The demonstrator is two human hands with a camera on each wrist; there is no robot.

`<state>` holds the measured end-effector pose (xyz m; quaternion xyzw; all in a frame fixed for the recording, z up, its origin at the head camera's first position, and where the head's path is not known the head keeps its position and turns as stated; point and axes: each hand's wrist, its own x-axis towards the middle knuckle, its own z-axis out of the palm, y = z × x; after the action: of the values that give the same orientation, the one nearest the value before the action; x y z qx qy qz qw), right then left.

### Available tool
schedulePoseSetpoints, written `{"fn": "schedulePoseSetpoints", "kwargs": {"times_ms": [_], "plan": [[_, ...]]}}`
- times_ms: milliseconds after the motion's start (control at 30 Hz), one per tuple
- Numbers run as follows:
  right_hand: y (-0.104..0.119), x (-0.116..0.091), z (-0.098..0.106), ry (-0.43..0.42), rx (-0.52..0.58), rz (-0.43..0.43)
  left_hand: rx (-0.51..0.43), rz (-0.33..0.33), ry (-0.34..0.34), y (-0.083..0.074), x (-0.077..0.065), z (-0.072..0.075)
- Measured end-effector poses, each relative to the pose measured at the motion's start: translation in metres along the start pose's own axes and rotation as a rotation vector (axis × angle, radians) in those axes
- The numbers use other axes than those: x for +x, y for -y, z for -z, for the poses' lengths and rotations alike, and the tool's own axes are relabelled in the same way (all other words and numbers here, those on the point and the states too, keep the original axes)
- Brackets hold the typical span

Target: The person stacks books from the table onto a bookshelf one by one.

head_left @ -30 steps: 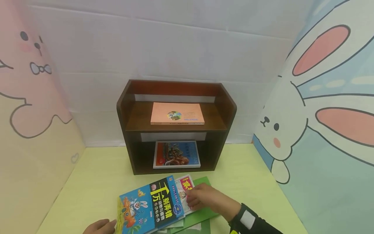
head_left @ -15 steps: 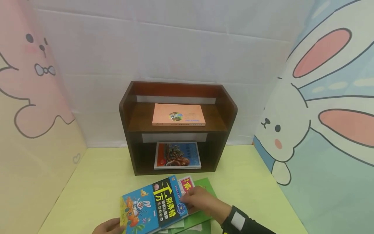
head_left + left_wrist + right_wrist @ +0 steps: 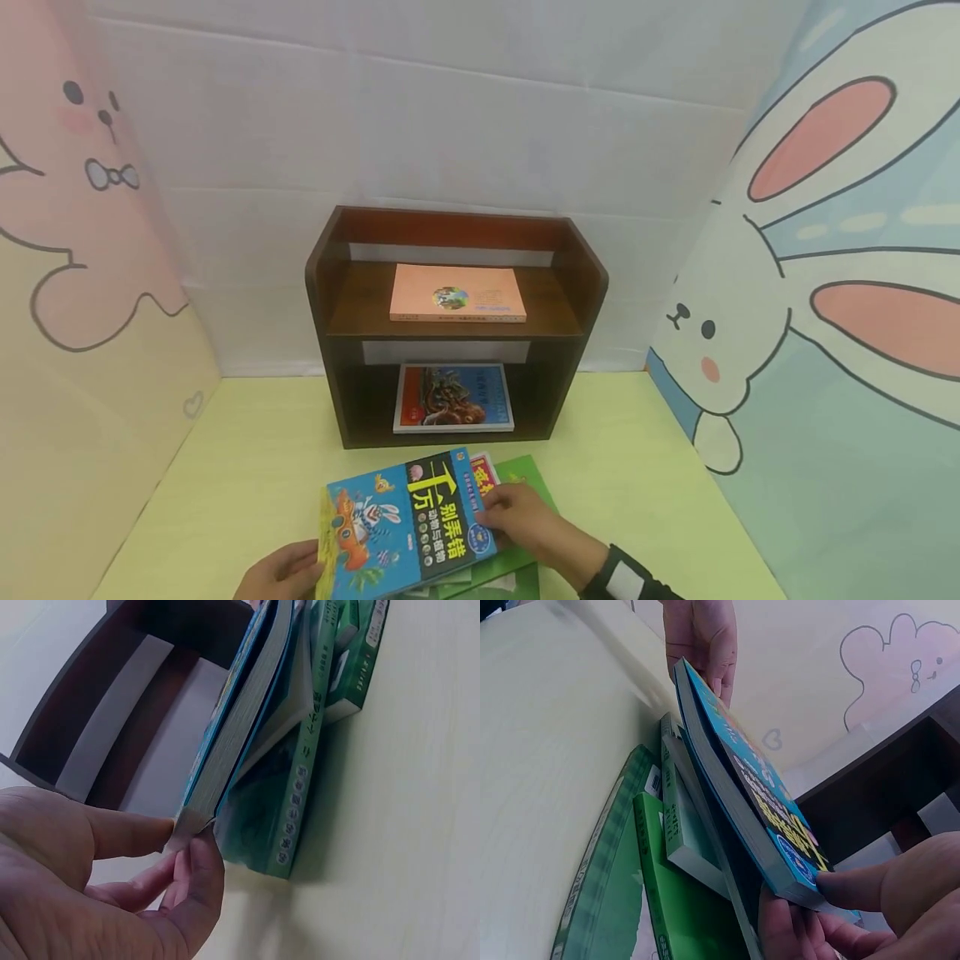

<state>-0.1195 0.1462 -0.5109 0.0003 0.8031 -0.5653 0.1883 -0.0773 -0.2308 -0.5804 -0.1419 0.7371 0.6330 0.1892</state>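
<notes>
A thick blue book [image 3: 390, 533] with a cartoon rabbit on its cover is held at both ends. My left hand [image 3: 279, 573] pinches its left end, the thumb on the cover and curled fingers beneath, as the left wrist view shows. At the opposite corner, my right hand [image 3: 525, 521] grips it, thumb on top and fingers underneath in the right wrist view. Under the blue book lies a pile with a bright green book [image 3: 690, 922], a dark green book [image 3: 262, 825] and a book with a red-and-white cover [image 3: 483, 468], mostly covered.
A dark brown two-tier shelf [image 3: 453, 337] stands behind the pile. A salmon-coloured book [image 3: 465, 287] lies on its upper tier, and a red-and-blue book [image 3: 453, 400] on the lower one. Rabbit-printed walls [image 3: 862, 375] flank the pale yellow table [image 3: 622, 467].
The blue book has shifted to the right over the pile, the left hand moving along with it. From the red-and-white book, my right hand has come onto the blue book's corner.
</notes>
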Motion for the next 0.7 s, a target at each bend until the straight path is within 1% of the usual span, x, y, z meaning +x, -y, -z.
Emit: {"fn": "schedulePoseSetpoints", "kwargs": {"times_ms": [33, 100, 133, 200, 367, 533, 700], "plan": [[-0.001, -0.002, 0.002, 0.000, 0.020, 0.008, 0.021, -0.006, -0.033, -0.003, 0.000, -0.003], [-0.003, -0.007, 0.007, 0.005, 0.052, 0.016, 0.055, -0.017, -0.073, -0.009, 0.000, -0.009], [-0.004, -0.010, 0.009, 0.008, 0.070, 0.018, 0.066, -0.022, -0.083, -0.012, -0.001, -0.012], [-0.005, -0.014, 0.015, 0.012, 0.095, 0.012, 0.051, -0.035, -0.080, -0.017, -0.002, -0.017], [-0.007, -0.027, 0.031, 0.001, 0.085, -0.011, -0.003, -0.085, -0.039, -0.035, -0.007, -0.029], [-0.006, -0.041, 0.046, -0.040, 0.047, -0.046, 0.030, -0.131, -0.001, -0.054, -0.009, -0.041], [-0.003, -0.052, 0.055, -0.069, 0.049, -0.079, 0.025, -0.155, 0.059, -0.066, -0.012, -0.048]]}}
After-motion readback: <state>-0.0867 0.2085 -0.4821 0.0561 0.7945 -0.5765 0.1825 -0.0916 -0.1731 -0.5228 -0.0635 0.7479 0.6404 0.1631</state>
